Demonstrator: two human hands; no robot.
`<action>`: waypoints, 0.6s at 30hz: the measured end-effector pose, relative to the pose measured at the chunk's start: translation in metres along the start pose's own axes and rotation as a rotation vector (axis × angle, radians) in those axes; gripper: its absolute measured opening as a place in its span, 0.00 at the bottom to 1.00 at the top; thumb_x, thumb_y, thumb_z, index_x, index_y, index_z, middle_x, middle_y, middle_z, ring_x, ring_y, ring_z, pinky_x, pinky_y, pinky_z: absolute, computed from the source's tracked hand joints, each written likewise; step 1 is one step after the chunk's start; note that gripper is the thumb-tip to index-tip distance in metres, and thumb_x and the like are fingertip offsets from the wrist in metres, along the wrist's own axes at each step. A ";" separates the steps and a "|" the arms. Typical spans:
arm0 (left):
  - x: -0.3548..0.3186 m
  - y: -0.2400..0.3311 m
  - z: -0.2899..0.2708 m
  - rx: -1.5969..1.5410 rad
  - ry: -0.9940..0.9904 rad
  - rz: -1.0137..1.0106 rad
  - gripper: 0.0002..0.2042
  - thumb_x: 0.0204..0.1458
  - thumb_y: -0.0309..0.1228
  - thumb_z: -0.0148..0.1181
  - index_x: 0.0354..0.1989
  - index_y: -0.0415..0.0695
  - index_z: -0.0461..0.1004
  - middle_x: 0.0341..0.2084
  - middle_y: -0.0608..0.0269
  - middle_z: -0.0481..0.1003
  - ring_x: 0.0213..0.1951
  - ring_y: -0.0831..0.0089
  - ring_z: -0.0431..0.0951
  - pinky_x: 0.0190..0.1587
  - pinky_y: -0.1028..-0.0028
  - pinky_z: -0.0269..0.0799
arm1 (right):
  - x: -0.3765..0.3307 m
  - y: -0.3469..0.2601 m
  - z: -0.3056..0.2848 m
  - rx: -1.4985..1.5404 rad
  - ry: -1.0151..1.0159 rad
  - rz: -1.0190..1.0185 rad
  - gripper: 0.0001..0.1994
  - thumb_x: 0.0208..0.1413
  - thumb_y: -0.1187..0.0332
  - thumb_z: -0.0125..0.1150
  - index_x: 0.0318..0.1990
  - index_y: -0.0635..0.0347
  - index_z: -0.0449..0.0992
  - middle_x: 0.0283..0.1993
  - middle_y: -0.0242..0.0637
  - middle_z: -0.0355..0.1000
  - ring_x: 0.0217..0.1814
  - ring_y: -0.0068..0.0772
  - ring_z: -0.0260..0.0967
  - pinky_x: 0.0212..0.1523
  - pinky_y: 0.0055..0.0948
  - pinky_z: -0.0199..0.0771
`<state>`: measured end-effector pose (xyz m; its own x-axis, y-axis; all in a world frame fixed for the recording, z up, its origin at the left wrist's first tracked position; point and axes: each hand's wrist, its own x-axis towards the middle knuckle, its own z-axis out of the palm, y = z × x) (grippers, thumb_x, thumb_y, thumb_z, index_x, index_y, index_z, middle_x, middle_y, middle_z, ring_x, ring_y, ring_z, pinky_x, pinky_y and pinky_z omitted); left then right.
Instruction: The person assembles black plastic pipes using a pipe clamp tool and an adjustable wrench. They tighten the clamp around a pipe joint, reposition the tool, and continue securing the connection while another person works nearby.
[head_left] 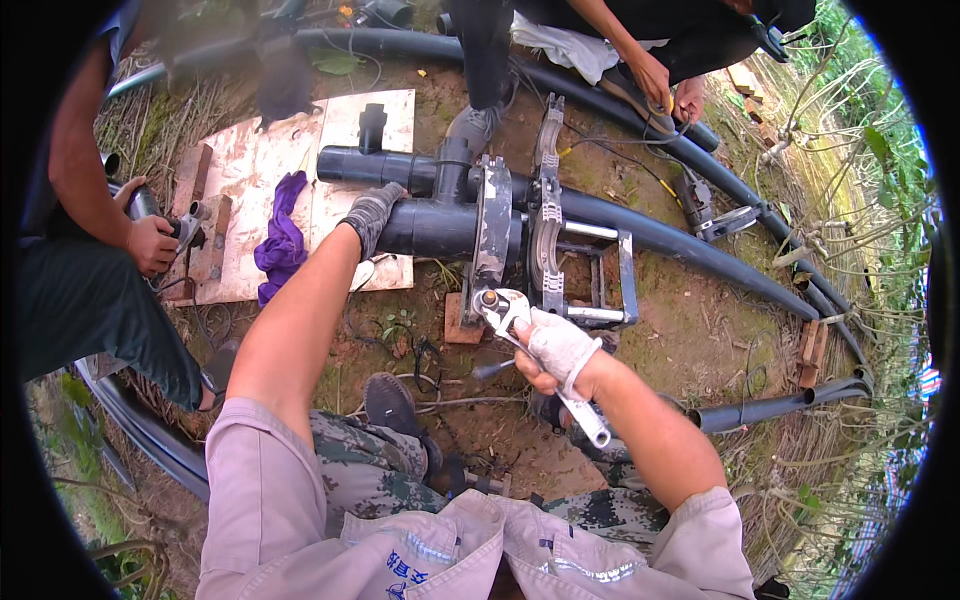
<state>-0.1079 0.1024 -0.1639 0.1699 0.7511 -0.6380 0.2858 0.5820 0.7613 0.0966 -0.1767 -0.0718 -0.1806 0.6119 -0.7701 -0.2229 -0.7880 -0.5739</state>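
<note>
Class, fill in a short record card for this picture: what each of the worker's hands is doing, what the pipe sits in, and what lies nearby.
left hand: gloved, resting on the black pipe fitting
right hand: gloved, gripping an adjustable wrench
wrench head: at a nut on the metal clamp frame
nearby: purple cloth on a board
others: a person at left holding a power tool
</note>
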 end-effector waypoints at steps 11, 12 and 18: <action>-0.004 0.000 0.004 -0.179 0.015 -0.025 0.19 0.55 0.48 0.59 0.44 0.45 0.78 0.31 0.53 0.79 0.25 0.59 0.80 0.33 0.59 0.78 | -0.001 0.007 -0.011 -0.034 -0.121 -0.015 0.11 0.74 0.61 0.46 0.50 0.59 0.66 0.20 0.31 0.61 0.13 0.22 0.52 0.13 0.25 0.51; -0.003 0.001 0.005 -0.174 0.020 -0.040 0.20 0.55 0.49 0.59 0.44 0.45 0.78 0.31 0.53 0.79 0.25 0.59 0.80 0.33 0.58 0.78 | 0.000 0.008 -0.009 -0.054 -0.104 -0.038 0.10 0.74 0.61 0.46 0.50 0.58 0.66 0.20 0.31 0.61 0.13 0.22 0.52 0.13 0.25 0.51; 0.007 -0.005 0.005 -0.140 0.040 -0.079 0.24 0.56 0.53 0.58 0.47 0.44 0.77 0.35 0.52 0.80 0.29 0.60 0.81 0.38 0.58 0.77 | 0.008 0.031 0.012 0.127 0.029 -0.070 0.10 0.74 0.60 0.45 0.49 0.56 0.66 0.19 0.30 0.57 0.10 0.25 0.50 0.11 0.28 0.49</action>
<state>-0.1039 0.1031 -0.1731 0.1136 0.7116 -0.6933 0.1622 0.6752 0.7196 0.0770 -0.1956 -0.0924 -0.1332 0.6617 -0.7379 -0.3535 -0.7273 -0.5883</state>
